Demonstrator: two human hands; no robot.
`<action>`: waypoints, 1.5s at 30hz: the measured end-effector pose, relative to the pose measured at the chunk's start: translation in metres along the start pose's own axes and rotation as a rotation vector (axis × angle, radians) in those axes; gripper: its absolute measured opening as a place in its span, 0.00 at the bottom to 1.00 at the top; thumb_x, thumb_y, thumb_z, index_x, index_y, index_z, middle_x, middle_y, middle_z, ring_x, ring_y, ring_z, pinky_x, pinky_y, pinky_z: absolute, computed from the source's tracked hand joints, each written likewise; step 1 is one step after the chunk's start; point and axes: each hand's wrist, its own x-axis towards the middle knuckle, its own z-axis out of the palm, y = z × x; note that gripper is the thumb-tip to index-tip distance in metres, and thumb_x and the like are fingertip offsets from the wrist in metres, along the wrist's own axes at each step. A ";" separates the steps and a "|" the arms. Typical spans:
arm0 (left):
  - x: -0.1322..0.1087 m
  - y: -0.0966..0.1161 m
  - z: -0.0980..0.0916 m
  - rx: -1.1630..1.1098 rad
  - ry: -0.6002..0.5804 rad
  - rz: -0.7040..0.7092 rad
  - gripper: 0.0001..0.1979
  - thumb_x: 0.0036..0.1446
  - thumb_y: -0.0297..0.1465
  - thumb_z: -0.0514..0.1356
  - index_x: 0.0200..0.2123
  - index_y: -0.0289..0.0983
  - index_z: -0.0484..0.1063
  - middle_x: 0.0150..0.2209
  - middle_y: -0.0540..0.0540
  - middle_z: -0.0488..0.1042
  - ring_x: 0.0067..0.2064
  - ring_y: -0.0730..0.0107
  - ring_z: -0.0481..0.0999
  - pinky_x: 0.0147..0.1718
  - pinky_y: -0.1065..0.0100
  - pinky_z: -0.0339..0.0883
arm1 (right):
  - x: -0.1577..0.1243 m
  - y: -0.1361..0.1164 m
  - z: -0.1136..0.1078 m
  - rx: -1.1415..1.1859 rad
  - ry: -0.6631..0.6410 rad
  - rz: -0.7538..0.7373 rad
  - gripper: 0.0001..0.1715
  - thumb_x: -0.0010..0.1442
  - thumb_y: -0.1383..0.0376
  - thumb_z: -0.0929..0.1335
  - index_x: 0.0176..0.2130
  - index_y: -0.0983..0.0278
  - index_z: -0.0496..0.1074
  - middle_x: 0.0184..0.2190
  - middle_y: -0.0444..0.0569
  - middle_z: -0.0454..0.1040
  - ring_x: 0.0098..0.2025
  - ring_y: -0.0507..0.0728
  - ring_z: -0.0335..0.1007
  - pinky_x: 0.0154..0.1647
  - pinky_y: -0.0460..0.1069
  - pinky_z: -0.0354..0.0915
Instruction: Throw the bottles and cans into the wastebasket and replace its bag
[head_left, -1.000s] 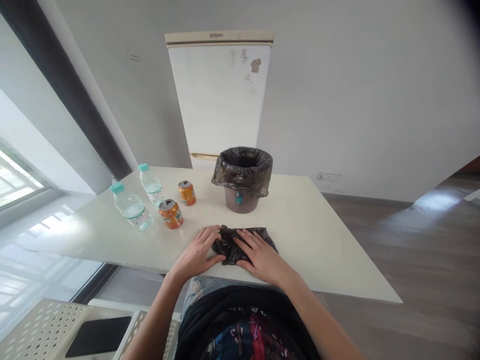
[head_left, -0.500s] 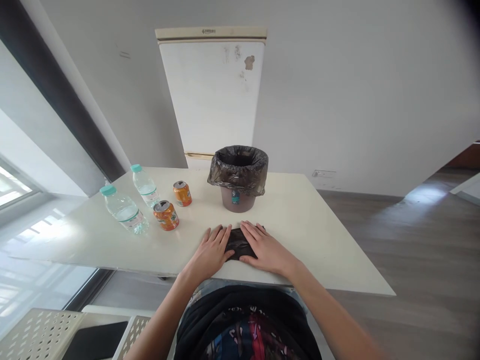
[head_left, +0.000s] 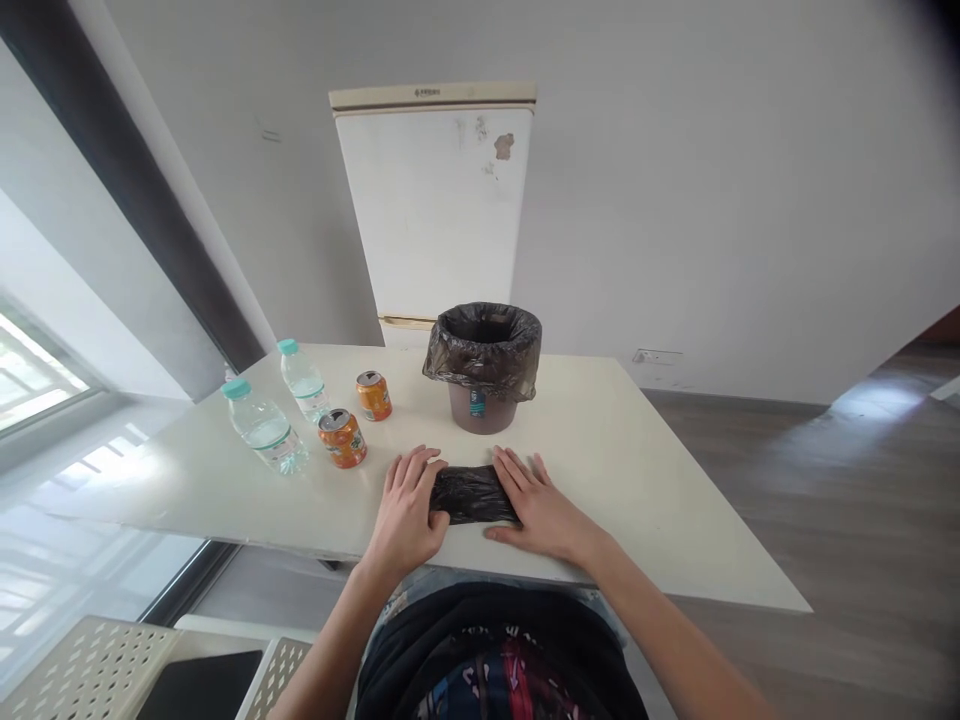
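Note:
A folded black garbage bag (head_left: 472,494) lies flat near the table's front edge. At its left end my left hand (head_left: 407,505) has bent fingers, the thumb and forefinger closed on the bag's edge. My right hand (head_left: 536,510) rests flat over the right end, its fingers stretched out and the thumb apart. Beyond the hands stands a brownish trash bin (head_left: 484,415), lined with another black bag (head_left: 487,365) folded over its rim.
On the left of the white table (head_left: 600,450) stand two clear bottles with teal caps, a nearer bottle (head_left: 266,430) and a farther bottle (head_left: 304,383). Two orange cans, a near can (head_left: 343,440) and a far can (head_left: 373,396), stand beside them. A white fridge (head_left: 439,210) is behind.
My hands have moved apart along the folded bag, showing more of it between them. The left fingers have gone from flat to bent at its edge. The view has shifted slightly.

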 end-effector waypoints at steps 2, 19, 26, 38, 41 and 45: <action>0.008 0.014 0.008 -0.023 0.012 0.042 0.31 0.53 0.22 0.57 0.62 0.38 0.69 0.67 0.38 0.70 0.72 0.49 0.63 0.74 0.42 0.52 | 0.001 -0.010 -0.007 -0.040 0.046 -0.018 0.62 0.71 0.41 0.62 0.78 0.65 0.20 0.80 0.58 0.26 0.81 0.70 0.25 0.78 0.73 0.30; -0.002 -0.017 0.065 0.174 -0.184 0.031 0.30 0.76 0.39 0.48 0.74 0.30 0.59 0.73 0.34 0.62 0.75 0.46 0.61 0.71 0.44 0.59 | 0.021 -0.016 0.014 0.017 0.016 -0.009 0.43 0.78 0.47 0.49 0.79 0.69 0.45 0.80 0.55 0.41 0.81 0.61 0.35 0.81 0.64 0.36; -0.001 -0.015 0.066 0.180 -0.190 0.038 0.30 0.75 0.39 0.49 0.74 0.33 0.60 0.74 0.35 0.61 0.74 0.45 0.61 0.70 0.42 0.60 | 0.021 -0.015 0.016 0.012 0.034 -0.011 0.42 0.78 0.48 0.50 0.79 0.67 0.46 0.80 0.53 0.42 0.81 0.61 0.36 0.81 0.64 0.38; -0.002 -0.017 0.067 0.186 -0.197 0.036 0.31 0.75 0.40 0.50 0.74 0.32 0.60 0.74 0.37 0.61 0.75 0.45 0.60 0.70 0.43 0.60 | 0.022 -0.012 0.023 -0.006 0.063 -0.023 0.41 0.78 0.48 0.51 0.79 0.67 0.47 0.79 0.53 0.42 0.81 0.62 0.38 0.81 0.66 0.40; -0.003 -0.017 0.068 0.179 -0.190 0.034 0.31 0.75 0.39 0.49 0.74 0.33 0.59 0.74 0.36 0.60 0.75 0.44 0.60 0.70 0.42 0.60 | 0.022 -0.012 0.023 -0.005 0.072 -0.026 0.41 0.78 0.48 0.51 0.79 0.66 0.47 0.79 0.52 0.42 0.81 0.62 0.37 0.81 0.65 0.39; -0.003 -0.016 0.066 0.168 -0.190 0.040 0.31 0.75 0.39 0.50 0.77 0.37 0.55 0.75 0.37 0.60 0.75 0.44 0.60 0.70 0.40 0.59 | 0.022 -0.012 0.022 -0.005 0.060 -0.018 0.41 0.78 0.48 0.51 0.79 0.66 0.46 0.79 0.53 0.43 0.81 0.62 0.38 0.81 0.65 0.39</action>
